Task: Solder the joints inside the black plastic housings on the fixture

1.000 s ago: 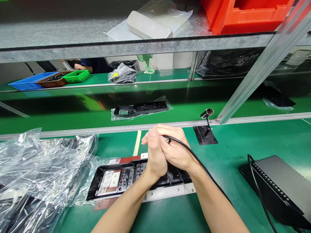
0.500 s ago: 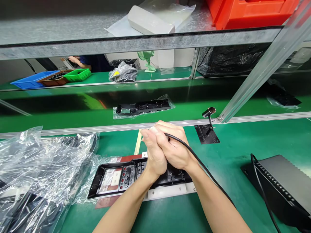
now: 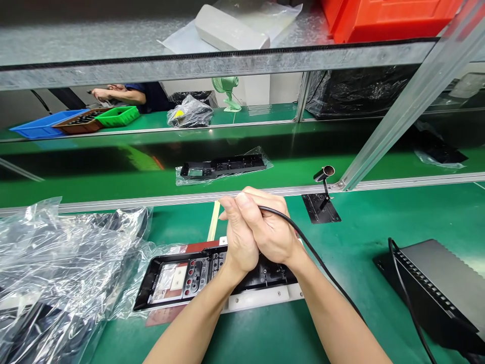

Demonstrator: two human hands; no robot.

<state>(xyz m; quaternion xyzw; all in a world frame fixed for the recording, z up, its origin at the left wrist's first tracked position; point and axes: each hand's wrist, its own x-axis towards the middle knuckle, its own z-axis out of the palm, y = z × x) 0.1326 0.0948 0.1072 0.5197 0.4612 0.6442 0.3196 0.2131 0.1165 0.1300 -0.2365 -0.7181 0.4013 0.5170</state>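
Observation:
My left hand (image 3: 241, 242) and my right hand (image 3: 273, 232) are clasped together, fingers wrapped, over the middle of a long black plastic housing (image 3: 144, 288). A black cable (image 3: 314, 253) comes out at the top of my grip and trails along my right forearm to the lower right. Whatever corded tool it belongs to is covered by my fingers. The housing lies with its ribbed inside up in a white fixture (image 3: 261, 299) on a reddish base (image 3: 166, 316). My hands and forearms hide part of it.
Clear plastic bags (image 3: 68, 263) with dark parts crowd the left. At right stands a dark metal box (image 3: 435, 288) with a cable; behind it, a small tube holder (image 3: 324, 174). A bagged black housing (image 3: 223, 167) lies beyond the rail. A shelf (image 3: 151, 71) crosses overhead. A co-worker's hands (image 3: 108, 93) show behind.
My clasped hands stay over the housing with nearly the same grip. The view has shifted slightly. More of the co-worker's hands and arm shows at the back left.

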